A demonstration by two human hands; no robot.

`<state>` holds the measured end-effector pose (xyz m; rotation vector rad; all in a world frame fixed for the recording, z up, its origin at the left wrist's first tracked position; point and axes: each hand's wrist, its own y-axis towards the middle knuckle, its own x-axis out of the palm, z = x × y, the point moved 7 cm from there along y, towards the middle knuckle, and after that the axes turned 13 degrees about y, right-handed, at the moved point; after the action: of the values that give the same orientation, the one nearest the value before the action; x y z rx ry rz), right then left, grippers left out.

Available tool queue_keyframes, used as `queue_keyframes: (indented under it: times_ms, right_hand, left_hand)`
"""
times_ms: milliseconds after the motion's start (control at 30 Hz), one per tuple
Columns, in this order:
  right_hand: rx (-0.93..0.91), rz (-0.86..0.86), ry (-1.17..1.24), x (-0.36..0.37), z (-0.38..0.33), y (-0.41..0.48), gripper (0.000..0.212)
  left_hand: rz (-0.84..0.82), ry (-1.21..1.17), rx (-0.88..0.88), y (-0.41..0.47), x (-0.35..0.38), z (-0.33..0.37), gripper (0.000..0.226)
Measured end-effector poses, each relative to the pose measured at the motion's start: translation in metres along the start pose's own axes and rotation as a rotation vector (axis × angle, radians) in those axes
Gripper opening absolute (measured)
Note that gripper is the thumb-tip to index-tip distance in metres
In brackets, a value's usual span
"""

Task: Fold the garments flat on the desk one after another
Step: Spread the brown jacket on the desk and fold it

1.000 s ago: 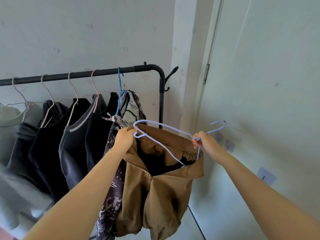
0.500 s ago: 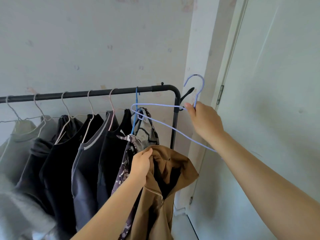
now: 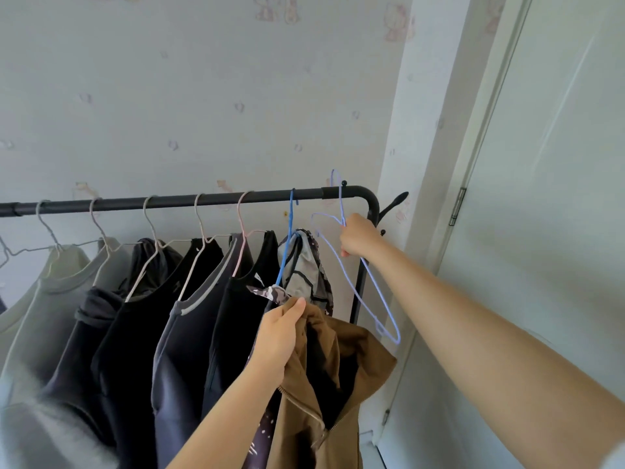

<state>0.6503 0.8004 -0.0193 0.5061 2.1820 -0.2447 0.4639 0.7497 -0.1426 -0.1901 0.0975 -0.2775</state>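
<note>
1. Now the left hand (image 3: 278, 336) grips the brown jacket (image 3: 362, 357) by its collar, below the rack rail (image 3: 176, 200).
2. Right hand (image 3: 359, 236) is clamped on a bare pale-blue hanger (image 3: 374, 288), its hook at the rail's right end.

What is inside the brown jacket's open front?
Inside the brown jacket, gripped by the left hand, only black lining shows; bunched folds cover the rest, so any contents cannot be seen.
</note>
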Motion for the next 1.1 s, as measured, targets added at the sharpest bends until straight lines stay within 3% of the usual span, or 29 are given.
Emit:
queue_keyframes:
  times_ms: [267, 433, 567, 733, 867, 933, 1000, 1100]
  right_hand:
    - [0.057, 0.062, 0.082, 0.026, 0.018, 0.053, 0.054]
    - [0.081, 0.076, 0.466, 0.042, 0.056, 0.062, 0.016]
    - [0.053, 0.123, 0.565, 0.025, 0.067, 0.025, 0.043]
    - [0.135, 0.137, 0.547, 0.016, 0.138, -0.046, 0.026]
    - [0.344, 0.097, 0.415, 0.034, 0.233, -0.136, 0.027]
    - [0.496, 0.079, 0.371, 0.048, 0.279, -0.189, 0.036]
    - [0.657, 0.051, 0.396, 0.064, 0.314, -0.242, 0.061]
    - [0.857, 0.125, 0.436, 0.078, 0.355, -0.328, 0.093]
  left_hand:
    - [-0.04, 0.183, 0.142, 0.002, -0.018, 0.004, 0.038]
    - [-0.136, 0.258, 0.165, 0.008, -0.007, -0.003, 0.044]
    - [-0.274, 0.306, 0.16, 0.012, 0.017, -0.007, 0.042]
    - [-0.559, 0.385, 0.188, -0.004, 0.072, -0.008, 0.046]
    - [-0.791, 0.523, 0.261, -0.047, 0.119, -0.012, 0.037]
    - [-0.857, 0.574, 0.282, -0.069, 0.136, -0.017, 0.045]
    - [-0.903, 0.606, 0.298, -0.088, 0.15, -0.021, 0.049]
    - [-1.027, 0.657, 0.33, -0.131, 0.168, -0.029, 0.038]
